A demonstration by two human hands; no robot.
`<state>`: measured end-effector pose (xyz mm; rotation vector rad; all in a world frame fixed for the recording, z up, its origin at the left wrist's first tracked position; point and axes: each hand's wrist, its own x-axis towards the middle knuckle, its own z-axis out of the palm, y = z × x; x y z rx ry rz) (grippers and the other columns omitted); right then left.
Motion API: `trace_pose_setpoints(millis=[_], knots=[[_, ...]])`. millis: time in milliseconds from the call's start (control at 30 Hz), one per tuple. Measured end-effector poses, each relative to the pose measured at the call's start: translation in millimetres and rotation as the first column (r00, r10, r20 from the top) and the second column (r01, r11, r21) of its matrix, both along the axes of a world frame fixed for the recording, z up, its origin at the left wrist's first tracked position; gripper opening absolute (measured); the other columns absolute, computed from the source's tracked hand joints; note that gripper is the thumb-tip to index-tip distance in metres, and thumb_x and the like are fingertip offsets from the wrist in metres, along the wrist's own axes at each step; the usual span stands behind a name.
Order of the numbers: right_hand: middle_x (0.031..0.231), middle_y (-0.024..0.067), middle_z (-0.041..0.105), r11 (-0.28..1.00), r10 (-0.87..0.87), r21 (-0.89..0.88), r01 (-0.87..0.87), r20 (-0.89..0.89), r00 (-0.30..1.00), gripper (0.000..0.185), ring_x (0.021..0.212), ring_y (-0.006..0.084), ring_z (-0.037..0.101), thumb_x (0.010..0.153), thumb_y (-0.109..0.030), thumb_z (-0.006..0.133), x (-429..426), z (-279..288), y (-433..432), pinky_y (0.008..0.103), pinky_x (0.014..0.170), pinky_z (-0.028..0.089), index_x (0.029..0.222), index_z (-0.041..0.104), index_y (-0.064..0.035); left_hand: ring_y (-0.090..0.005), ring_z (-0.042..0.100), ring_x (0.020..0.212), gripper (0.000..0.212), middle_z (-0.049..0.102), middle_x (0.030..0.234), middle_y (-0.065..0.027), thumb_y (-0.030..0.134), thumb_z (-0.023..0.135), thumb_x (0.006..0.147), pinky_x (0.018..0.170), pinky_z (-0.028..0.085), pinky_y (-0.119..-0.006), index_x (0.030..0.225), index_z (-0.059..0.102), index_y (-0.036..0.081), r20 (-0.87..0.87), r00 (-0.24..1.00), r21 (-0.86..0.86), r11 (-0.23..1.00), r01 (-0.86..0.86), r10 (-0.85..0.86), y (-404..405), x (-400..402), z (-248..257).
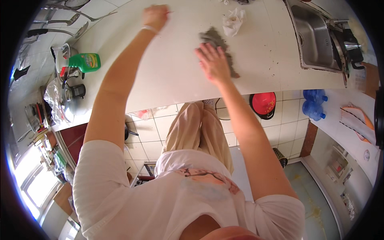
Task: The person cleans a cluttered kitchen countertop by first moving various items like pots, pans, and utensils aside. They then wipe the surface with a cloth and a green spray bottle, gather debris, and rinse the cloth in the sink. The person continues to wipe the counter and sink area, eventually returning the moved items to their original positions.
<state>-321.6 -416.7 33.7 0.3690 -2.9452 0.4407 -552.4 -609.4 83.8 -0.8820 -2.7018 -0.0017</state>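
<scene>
My left hand (pixel 156 18) is at the far left part of the white countertop (pixel 168 66), blurred, with its fingers curled in. A small reddish bit shows at its fingers, too blurred to name. My right hand (pixel 213 63) lies flat, palm down and fingers slightly spread, on the near left edge of a crumpled dark grey cloth (pixel 213 35). Part of the cloth is hidden beneath the fingers. Beyond it, a crumpled white tissue or thin plastic piece (pixel 234 22) rests on the counter.
A green spray bottle (pixel 87 62) lies on its side at the left, among metal pots and a clear plastic bag (pixel 54 97). Ladles (pixel 79 30) are at the upper left. Dark crumbs dot the counter before a steel sink (pixel 312 33). Blue water jugs (pixel 313 105) stand below.
</scene>
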Motion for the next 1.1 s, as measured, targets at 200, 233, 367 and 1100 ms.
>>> trace_pose_setpoints(millis=[200,233,367,1100], knots=[[0.134,0.0069,0.042,0.968,-0.198,0.129,0.216,-0.142,0.970,0.046,0.125,0.0251,0.038,0.085,-0.014,0.050,-3,-3,141,0.0476,0.101,0.030,0.130,0.042,-0.0159,-0.0271,0.058,0.083,0.005,0.063,0.080,-0.0056,0.016,0.054,0.080,0.071,0.048,-0.041,0.081,0.059,0.014,0.034,0.913,-0.016,0.914,-0.406,0.406,-171,-16,-31],[0.128,0.0081,0.048,0.976,-0.214,0.005,0.219,-0.198,0.957,0.044,0.118,0.0245,0.045,0.084,-0.008,0.049,-5,-4,168,0.0427,0.097,0.035,0.127,0.046,-0.0142,-0.0274,0.058,0.084,0.006,0.063,0.081,-0.0060,0.016,0.054,0.081,0.072,0.048,-0.041,0.082,0.059,0.014,0.053,0.899,0.013,0.900,-0.436,0.435,-181,-13,-28],[0.111,0.0089,0.060,0.683,-0.537,-0.589,0.433,-0.004,0.843,0.042,0.091,0.0162,0.058,0.081,0.007,0.041,-9,-1,208,0.0243,0.078,0.045,0.118,0.055,-0.0064,-0.0317,0.057,0.088,0.008,0.062,0.086,-0.0117,0.013,0.052,0.081,0.073,0.048,-0.043,0.086,0.058,0.012,0.052,0.859,0.086,0.854,-0.512,0.510,-209,-27,-25],[0.145,0.0013,0.027,0.764,0.643,-0.092,-0.638,0.040,0.765,0.052,0.134,0.0194,0.020,0.088,-0.042,0.044,-75,1,-288,0.0487,0.106,0.017,0.135,0.037,-0.0205,-0.0210,0.057,0.099,0.034,0.051,0.114,-0.0103,-0.006,0.058,0.075,0.081,0.050,-0.031,0.108,0.055,0.003,0.537,0.765,0.713,0.292,-0.637,0.356,-261,249,-3]])
